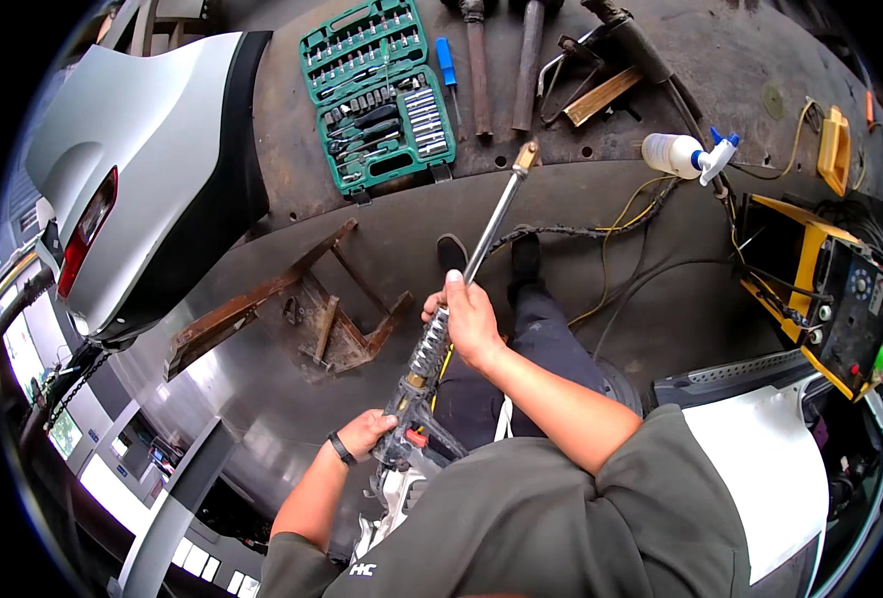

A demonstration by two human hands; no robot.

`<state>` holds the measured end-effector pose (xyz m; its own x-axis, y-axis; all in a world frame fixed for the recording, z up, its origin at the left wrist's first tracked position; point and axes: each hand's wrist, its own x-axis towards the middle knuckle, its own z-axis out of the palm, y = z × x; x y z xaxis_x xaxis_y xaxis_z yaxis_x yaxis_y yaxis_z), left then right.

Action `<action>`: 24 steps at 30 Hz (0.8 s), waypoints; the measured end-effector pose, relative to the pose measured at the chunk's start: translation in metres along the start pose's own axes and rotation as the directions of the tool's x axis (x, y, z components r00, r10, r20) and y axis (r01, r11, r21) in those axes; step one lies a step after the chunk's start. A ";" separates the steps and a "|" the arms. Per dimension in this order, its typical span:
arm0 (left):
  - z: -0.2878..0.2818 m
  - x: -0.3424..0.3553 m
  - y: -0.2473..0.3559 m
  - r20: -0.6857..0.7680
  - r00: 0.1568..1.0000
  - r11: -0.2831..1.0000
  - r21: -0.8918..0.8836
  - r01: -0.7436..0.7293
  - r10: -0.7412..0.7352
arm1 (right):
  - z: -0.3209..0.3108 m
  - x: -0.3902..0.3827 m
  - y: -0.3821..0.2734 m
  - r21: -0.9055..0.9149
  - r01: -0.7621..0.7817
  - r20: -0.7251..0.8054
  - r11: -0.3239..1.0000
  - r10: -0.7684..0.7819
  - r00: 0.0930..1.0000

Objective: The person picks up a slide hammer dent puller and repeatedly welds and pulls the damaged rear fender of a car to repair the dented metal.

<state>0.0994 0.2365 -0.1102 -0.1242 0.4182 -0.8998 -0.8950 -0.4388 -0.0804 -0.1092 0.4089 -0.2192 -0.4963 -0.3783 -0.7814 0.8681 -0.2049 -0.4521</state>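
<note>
Slanting through mid-frame, the long spring-wrapped tool is clasped by the right hand on its shaft and by the left hand, fingers partly hidden, against its dark body, a spaced hold probably steadying its length.

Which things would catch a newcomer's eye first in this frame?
Probably the long metal tool, held mid-frame by the left hand and right hand. Next come the open green socket case at the top and the silver car section with its red tail light at the left.
</note>
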 end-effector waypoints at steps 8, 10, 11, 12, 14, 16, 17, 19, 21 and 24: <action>-0.004 -0.009 0.011 -0.005 1.000 0.998 0.061 -0.022 0.023 | 0.003 -0.039 -0.037 0.286 -0.100 0.043 0.953 0.091 0.995; 0.012 -0.018 0.053 0.021 0.999 0.997 0.072 -0.032 0.030 | 0.005 -0.057 -0.077 0.361 -0.030 0.047 0.932 0.013 0.999; 0.018 -0.020 0.075 0.047 0.999 0.990 0.137 -0.007 0.001 | 0.006 -0.069 -0.098 0.424 0.009 0.059 0.906 -0.038 0.998; 0.028 -0.024 0.096 0.052 0.998 0.979 0.200 0.029 -0.040 | 0.008 -0.080 -0.120 0.483 0.046 0.066 0.874 -0.089 0.994; 0.058 -0.030 0.143 -0.032 0.989 0.919 0.367 0.144 -0.143 | 0.007 -0.102 -0.152 0.509 0.176 0.084 0.843 -0.252 0.964; 0.081 -0.023 0.180 -0.070 0.982 0.827 0.530 0.185 -0.175 | 0.005 -0.132 -0.180 0.487 0.324 0.118 0.811 -0.428 0.896; 0.111 -0.020 0.199 -0.104 0.976 0.761 0.612 0.214 -0.191 | 0.005 -0.152 -0.195 0.496 0.383 0.124 0.779 -0.500 0.857; 0.138 -0.004 0.222 -0.026 0.988 0.634 0.765 0.116 -0.150 | 0.002 -0.187 -0.209 0.426 0.572 0.106 0.700 -0.667 0.738; 0.155 0.038 0.234 -0.031 0.997 0.593 0.802 0.071 -0.078 | -0.013 -0.225 -0.204 0.356 0.723 0.028 0.592 -0.780 0.625; 0.207 0.060 0.213 0.046 0.998 0.459 0.888 -0.026 -0.032 | -0.027 -0.263 -0.154 0.269 0.833 -0.257 0.483 -0.797 0.546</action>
<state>-0.1877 0.3325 -0.0924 -0.1151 0.4683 -0.8760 -0.7878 0.4942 0.3677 -0.1128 0.5645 0.0449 -0.9659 0.1892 -0.1768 0.0092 -0.6573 -0.7536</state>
